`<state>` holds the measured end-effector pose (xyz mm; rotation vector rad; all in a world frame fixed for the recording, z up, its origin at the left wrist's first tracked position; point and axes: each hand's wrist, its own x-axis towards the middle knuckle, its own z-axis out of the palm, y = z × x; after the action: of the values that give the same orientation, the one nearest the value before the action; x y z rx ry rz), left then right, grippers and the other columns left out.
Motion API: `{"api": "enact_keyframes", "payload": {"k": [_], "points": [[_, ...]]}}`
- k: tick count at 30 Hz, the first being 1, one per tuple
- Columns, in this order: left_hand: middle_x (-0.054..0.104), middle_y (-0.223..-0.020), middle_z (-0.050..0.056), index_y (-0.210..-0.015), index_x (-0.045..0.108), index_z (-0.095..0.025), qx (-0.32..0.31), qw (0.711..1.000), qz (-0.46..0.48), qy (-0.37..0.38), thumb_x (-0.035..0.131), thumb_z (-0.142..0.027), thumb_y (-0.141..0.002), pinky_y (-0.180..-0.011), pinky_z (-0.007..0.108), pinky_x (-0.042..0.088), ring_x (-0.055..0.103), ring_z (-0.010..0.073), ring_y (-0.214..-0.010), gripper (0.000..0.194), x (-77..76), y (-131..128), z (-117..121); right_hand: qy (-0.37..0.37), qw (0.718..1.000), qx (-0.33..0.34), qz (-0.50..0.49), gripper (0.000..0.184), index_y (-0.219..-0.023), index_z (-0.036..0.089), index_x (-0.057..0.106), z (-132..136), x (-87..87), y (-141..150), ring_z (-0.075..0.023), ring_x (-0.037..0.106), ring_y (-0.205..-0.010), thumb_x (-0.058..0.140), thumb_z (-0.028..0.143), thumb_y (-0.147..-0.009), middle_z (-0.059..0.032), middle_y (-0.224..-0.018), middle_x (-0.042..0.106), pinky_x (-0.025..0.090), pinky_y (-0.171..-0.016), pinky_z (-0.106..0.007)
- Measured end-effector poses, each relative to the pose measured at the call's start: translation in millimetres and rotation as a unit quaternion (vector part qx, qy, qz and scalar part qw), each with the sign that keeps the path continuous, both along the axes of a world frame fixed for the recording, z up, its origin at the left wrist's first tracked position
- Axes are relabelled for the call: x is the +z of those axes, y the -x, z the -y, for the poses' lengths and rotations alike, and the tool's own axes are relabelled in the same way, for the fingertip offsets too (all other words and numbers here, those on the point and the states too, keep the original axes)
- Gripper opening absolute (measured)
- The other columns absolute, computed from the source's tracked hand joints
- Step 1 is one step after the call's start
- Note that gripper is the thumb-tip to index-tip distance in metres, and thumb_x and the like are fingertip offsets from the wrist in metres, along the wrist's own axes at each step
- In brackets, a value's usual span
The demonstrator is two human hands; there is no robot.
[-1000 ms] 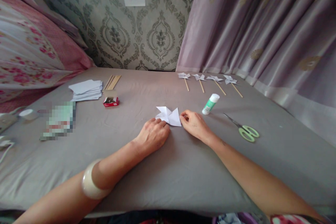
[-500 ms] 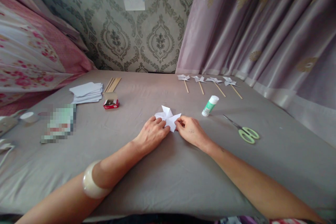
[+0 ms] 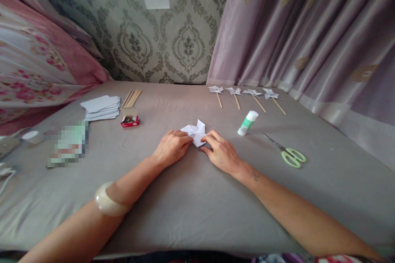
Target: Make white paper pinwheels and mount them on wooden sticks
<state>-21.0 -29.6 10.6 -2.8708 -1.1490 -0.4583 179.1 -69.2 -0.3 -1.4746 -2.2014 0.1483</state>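
A folded white paper pinwheel (image 3: 196, 132) without a stick lies on the grey cloth between my two hands. My left hand (image 3: 173, 146) grips its left lower edge, fingers curled and pressed together over the paper. From the other side, my right hand (image 3: 222, 151) has its fingertips on the lower right blade, with the thumb just below. Part of the left blade is hidden under my left fingers. To the right of my right hand stands a glue stick (image 3: 247, 123) with a white cap, leaning slightly. Scissors (image 3: 290, 155) with light green handles lie beyond it.
Several finished pinwheels on sticks (image 3: 253, 93) lie in a row at the back right. At the left are stacked white paper (image 3: 100, 107), wooden sticks (image 3: 132, 98), a small red open box (image 3: 130, 121), a blurred packet (image 3: 69, 144) and a white round lid (image 3: 33, 137).
The paper pinwheel has turned, so its blades point differently. My right hand has shifted its hold to a lower right blade, and its fingers have spread slightly. My left hand has moved slightly left.
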Motion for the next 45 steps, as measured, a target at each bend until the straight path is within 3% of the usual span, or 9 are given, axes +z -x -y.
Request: {"api": "enact_keyframes", "payload": {"k": [10,17,21,25,30,45], "points": [[0.070,-0.087,0.005,-0.092,0.070,-0.022,-0.006,0.999,0.043,0.028,0.047,-0.021,-0.090,-0.079,0.030,0.044,0.064,0.0188,-0.090,0.023,-3.5,0,-3,-0.017,1.000,0.020,0.011,0.013,-0.092,0.022,0.067,-1,-2.3,0,-0.0142,0.062,-0.079,0.055,0.024,-0.090,-0.0039,-0.100,0.063,0.044,-0.065,-0.024],[0.065,-0.090,0.007,-0.091,0.072,-0.019,0.013,0.999,0.049,0.013,0.054,-0.015,-0.077,-0.079,0.033,0.044,0.058,0.0202,-0.086,0.023,2.2,-2,4,0.029,0.999,0.021,-0.017,0.014,-0.089,0.023,0.069,0,0.1,2,-0.0158,0.063,-0.085,0.055,0.026,-0.090,-0.0029,-0.094,0.066,0.043,-0.071,-0.024],[0.064,-0.103,0.009,-0.092,0.071,-0.018,-0.007,0.998,0.069,-0.010,0.051,-0.020,-0.083,-0.081,0.034,0.043,0.055,0.0214,-0.094,0.022,4.5,-5,7,0.039,0.999,0.016,-0.026,0.016,-0.089,0.024,0.069,-1,-0.9,3,-0.0159,0.063,-0.084,0.054,0.027,-0.090,-0.0028,-0.094,0.067,0.043,-0.070,-0.024],[0.065,-0.114,0.008,-0.094,0.070,-0.018,-0.035,0.999,0.027,-0.021,0.044,-0.023,-0.091,-0.084,0.037,0.039,0.053,0.0234,-0.104,0.026,4.3,-7,8,0.044,0.998,0.015,-0.039,0.017,-0.086,0.023,0.069,-3,-1.6,3,-0.0154,0.062,-0.081,0.053,0.026,-0.090,-0.0031,-0.092,0.066,0.043,-0.070,-0.024],[0.068,-0.109,0.008,-0.100,0.068,-0.018,-0.049,0.999,0.001,-0.016,0.043,-0.025,-0.094,-0.088,0.039,0.036,0.053,0.0233,-0.107,0.027,2.4,-8,7,0.056,0.995,0.014,-0.082,0.019,-0.079,0.020,0.068,-6,-2.5,3,-0.0143,0.060,-0.076,0.052,0.023,-0.089,-0.0030,-0.085,0.064,0.043,-0.070,-0.025],[0.068,-0.106,0.008,-0.098,0.067,-0.018,-0.051,0.999,0.003,-0.014,0.044,-0.024,-0.092,-0.089,0.040,0.035,0.053,0.0234,-0.108,0.025,0.5,-7,6,0.083,0.980,-0.062,-0.170,0.016,-0.085,0.020,0.070,-19,-5.1,7,-0.0144,0.064,-0.067,0.054,0.025,-0.085,-0.0033,-0.083,0.073,0.045,-0.067,-0.025]]}}
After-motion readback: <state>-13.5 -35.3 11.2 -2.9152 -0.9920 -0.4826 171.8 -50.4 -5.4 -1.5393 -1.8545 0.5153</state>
